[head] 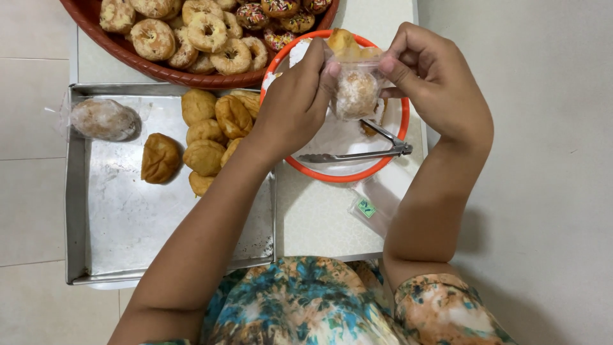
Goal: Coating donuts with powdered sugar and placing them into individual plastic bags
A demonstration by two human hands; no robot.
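Both hands hold a small clear plastic bag (355,89) with a sugar-coated doughnut ball inside, above an orange-rimmed plate (332,172) of white sugar. My left hand (294,102) pinches the bag's top left corner. My right hand (434,83) pinches its top right corner. Metal tongs (364,153) lie across the plate under the bag. A plain fried bun sits at the plate's far edge (340,39).
A metal tray (128,217) on the left holds several golden fried buns (207,137) and one bagged sugared bun (102,119). A brown basket (159,70) of ring doughnuts, some with sprinkles, stands at the back. Spare clear bags (373,207) lie on the small table near me.
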